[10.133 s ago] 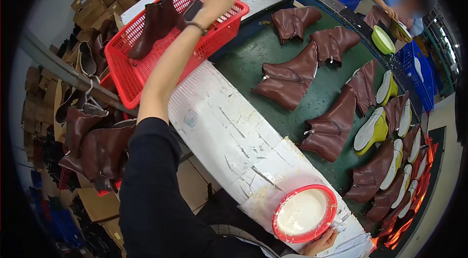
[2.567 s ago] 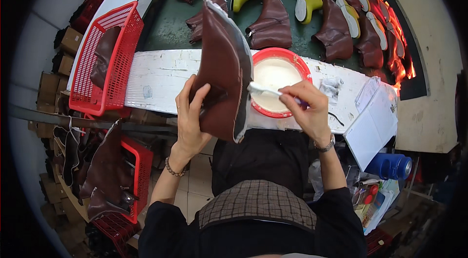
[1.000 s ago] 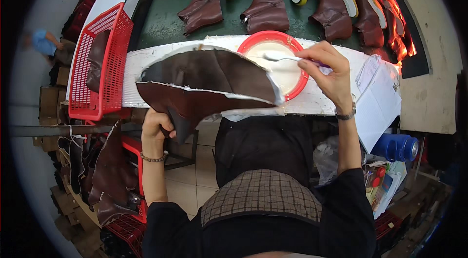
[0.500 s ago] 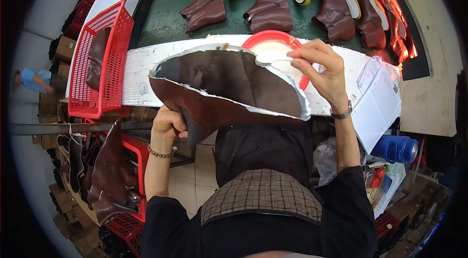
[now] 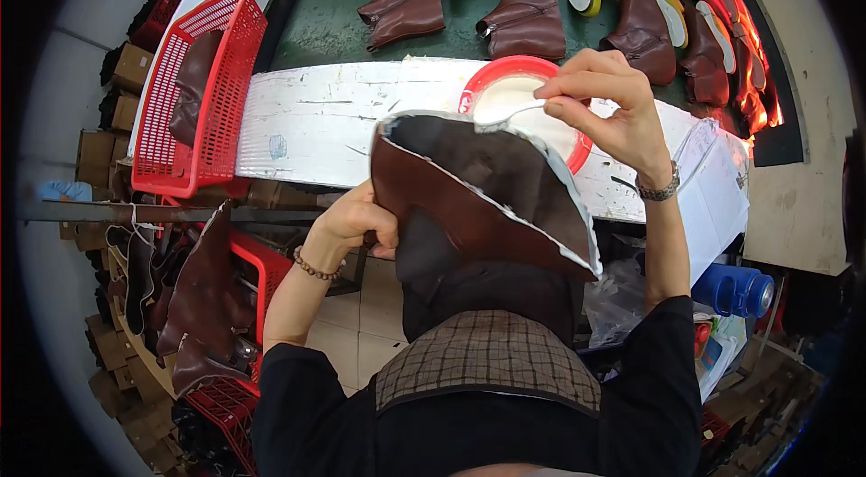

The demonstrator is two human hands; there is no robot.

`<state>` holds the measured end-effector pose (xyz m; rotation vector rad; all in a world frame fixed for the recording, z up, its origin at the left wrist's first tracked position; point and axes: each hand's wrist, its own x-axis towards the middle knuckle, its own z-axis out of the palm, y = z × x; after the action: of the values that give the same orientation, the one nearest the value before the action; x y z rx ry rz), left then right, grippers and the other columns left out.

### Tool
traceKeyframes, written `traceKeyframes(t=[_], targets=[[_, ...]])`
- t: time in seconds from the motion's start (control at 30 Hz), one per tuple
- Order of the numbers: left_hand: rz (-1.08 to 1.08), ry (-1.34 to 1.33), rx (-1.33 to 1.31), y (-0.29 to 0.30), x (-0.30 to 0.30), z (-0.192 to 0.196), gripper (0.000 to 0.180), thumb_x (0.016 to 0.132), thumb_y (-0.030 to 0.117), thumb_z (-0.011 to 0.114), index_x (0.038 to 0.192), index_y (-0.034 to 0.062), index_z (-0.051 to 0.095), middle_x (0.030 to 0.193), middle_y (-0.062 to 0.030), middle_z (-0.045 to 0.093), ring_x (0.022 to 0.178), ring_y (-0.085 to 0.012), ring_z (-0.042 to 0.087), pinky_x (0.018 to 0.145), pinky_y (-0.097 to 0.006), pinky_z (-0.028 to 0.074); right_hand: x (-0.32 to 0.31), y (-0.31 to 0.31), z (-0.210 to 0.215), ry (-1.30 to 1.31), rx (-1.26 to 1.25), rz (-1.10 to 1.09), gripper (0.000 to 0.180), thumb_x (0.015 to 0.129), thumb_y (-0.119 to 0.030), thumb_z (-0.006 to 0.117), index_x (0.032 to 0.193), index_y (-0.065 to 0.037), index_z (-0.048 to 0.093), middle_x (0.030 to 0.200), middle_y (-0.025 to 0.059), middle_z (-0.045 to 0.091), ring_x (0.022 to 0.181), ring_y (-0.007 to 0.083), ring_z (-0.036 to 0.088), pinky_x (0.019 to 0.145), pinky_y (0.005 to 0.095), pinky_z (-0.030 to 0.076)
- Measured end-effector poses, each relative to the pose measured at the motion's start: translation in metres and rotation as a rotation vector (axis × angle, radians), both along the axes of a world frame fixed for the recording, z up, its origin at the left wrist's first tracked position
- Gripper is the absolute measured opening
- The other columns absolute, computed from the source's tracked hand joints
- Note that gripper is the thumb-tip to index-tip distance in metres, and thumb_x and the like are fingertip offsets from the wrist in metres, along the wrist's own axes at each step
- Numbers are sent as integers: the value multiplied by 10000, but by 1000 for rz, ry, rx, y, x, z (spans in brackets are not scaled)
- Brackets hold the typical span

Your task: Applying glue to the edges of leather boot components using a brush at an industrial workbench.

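White worktop (image 5: 347,112) runs from the red basket (image 5: 237,58) on the left to the red bowl (image 5: 492,71) of white paste, a bare strip separating the two. Brown boot upper (image 5: 451,206) is held up over the worktop's near edge, opening upward, rim whitened. Left hand (image 5: 356,220): fingers curled, grasping its left side, partly hidden. Right hand (image 5: 613,103): fingers pinching a white brush (image 5: 519,110), tip at the far rim. More boots (image 5: 521,13) lie beyond the far edge.

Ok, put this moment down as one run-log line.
left hand: holds brown boot upper | right hand: holds brush at upper's white-coated edge | red bowl: beyond upper, white contents | red basket: to the left, brown piece inside
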<state>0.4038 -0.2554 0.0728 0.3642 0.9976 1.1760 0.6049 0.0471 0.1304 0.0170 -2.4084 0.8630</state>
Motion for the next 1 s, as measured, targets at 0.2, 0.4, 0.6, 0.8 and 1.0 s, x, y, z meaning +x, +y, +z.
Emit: traceKeyframes(t=[0.2, 0.4, 0.6, 0.8, 1.0], targets=[[-128, -2, -51, 10, 12, -6, 706, 524, -168, 525, 1225, -104, 574, 635, -140, 591, 395, -186, 486, 359, -300, 347, -32, -11, 9, -64, 78, 114, 159, 800, -151, 846, 952, -117, 812, 859, -11, 676, 756, 145, 582, 802, 301, 372], [36, -133, 72, -9, 0, -5, 648, 511, -151, 496, 1152, -150, 597, 684, -174, 624, 385, -188, 465, 350, -305, 336, -16, 0, -12, 98, -47, 81, 196, 769, -63, 855, 959, -88, 810, 918, 16, 688, 850, 146, 619, 828, 306, 448], [223, -129, 153, -34, -11, -14, 626, 447, -106, 515, 1056, -169, 644, 765, -204, 676, 378, -200, 456, 345, -324, 335, 3, -2, -51, 97, -231, -62, 202, 745, -58, 866, 933, -91, 802, 922, 17, 704, 809, 138, 632, 828, 293, 431], [412, 52, 224, -54, -22, -5, 665, 464, -117, 565, 1124, -131, 642, 862, -224, 709, 487, -272, 621, 438, -345, 504, 36, -2, -87, 44, -488, -252, 183, 888, -36, 752, 1070, -16, 756, 944, 19, 680, 844, 136, 626, 759, 265, 493], [778, 913, 145, -20, -116, -10, 325, 640, -125, 596, 953, -66, 657, 739, -87, 665, 548, -150, 589, 472, -284, 455, 84, 21, -177, 55, -1019, -572, 214, 1088, -185, 532, 1228, -28, 572, 779, 0, 540, 526, 49, 462, 421, 214, 383]])
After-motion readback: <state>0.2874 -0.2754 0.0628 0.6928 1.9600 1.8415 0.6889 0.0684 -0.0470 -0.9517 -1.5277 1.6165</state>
